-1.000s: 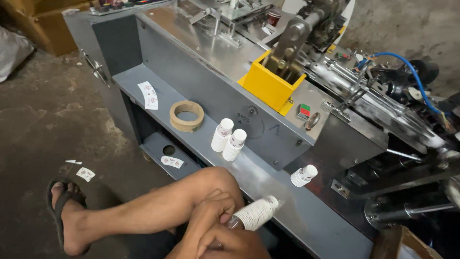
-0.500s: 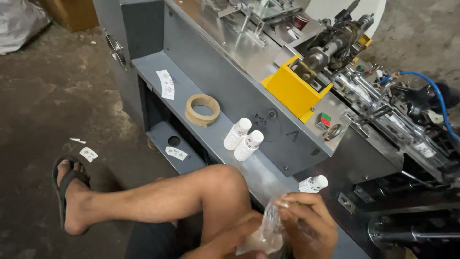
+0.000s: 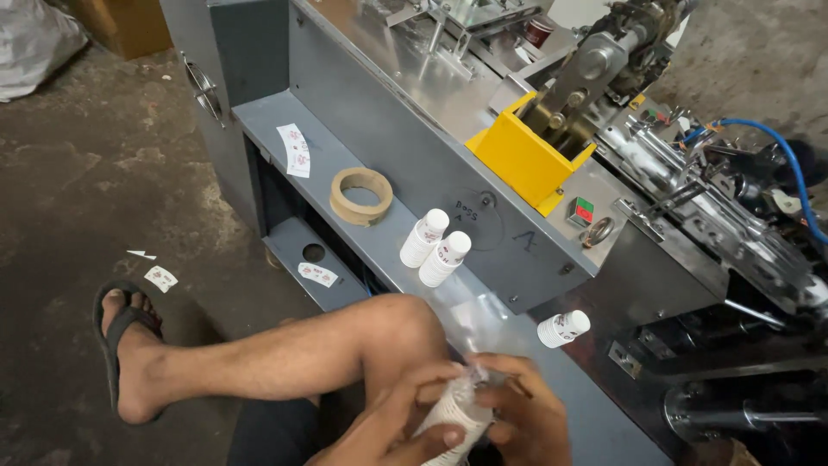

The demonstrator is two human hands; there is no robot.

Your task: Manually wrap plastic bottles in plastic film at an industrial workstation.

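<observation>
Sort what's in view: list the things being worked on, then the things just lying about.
In hand:
left hand
right hand
white cup stack
clear plastic sleeve

Lying about:
tape roll
two cup stacks
single cup stack
paper blank
sandal

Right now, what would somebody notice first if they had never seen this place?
Probably the bright yellow guard on top of the grey machine, the only strong colour there. Next, at the bottom of the view, the left hand and right hand together grip a white stack of paper cups in clear plastic wrap. Two more cup stacks lie on the shelf beside a tape roll.
</observation>
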